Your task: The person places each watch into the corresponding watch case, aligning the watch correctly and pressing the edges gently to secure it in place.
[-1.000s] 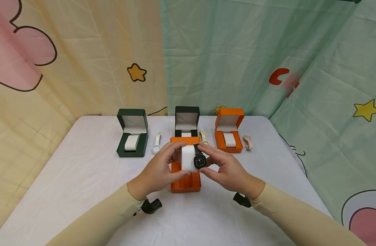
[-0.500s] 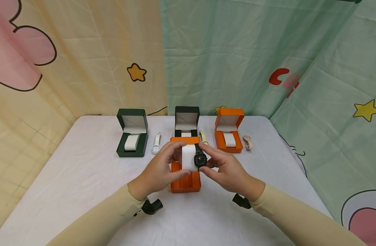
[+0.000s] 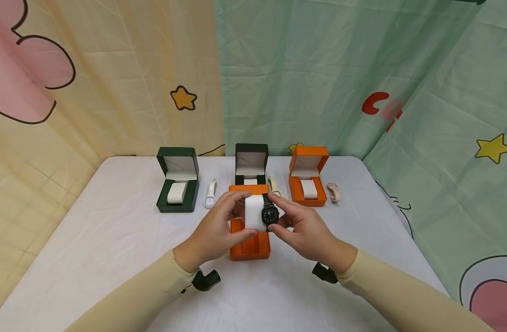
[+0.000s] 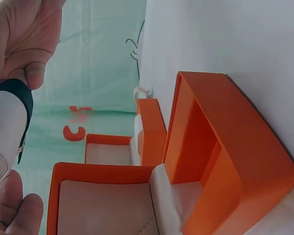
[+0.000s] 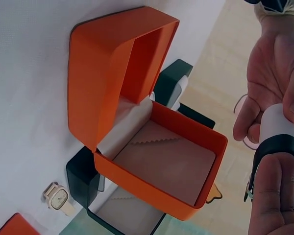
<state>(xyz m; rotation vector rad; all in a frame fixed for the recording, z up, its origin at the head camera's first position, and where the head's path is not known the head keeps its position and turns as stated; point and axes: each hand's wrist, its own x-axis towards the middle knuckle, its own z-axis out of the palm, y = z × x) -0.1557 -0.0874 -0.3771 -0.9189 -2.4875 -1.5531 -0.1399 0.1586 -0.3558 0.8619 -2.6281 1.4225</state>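
Note:
My left hand [image 3: 212, 237] grips a white watch pillow [image 3: 253, 213] by its left side, thumb below and fingers above. Around the pillow's right end goes a black wristwatch [image 3: 270, 215], its round dark face towards me. My right hand [image 3: 309, 230] pinches the watch and that end between thumb and fingers. Seen from the right wrist, the black strap [image 5: 279, 143] wraps the pillow, and its buckle side hangs at the edge. Below the hands stands an open orange watch box [image 3: 250, 252] with a bare compartment, partly hidden by them in the head view.
Behind stand an open green box [image 3: 187, 203], an open dark box [image 3: 251, 154] and another orange box [image 3: 321, 196], each with a white pillow. Beside them lie a white watch [image 3: 210, 198], a yellowish watch [image 3: 273, 184] and a pink watch [image 3: 333, 192]. A white cloth [image 3: 125, 235] covers the table.
The black watch has shifted slightly upward and sits straighter on the pillow's right end. Both hands keep nearly the same place and hold; the boxes have not moved.

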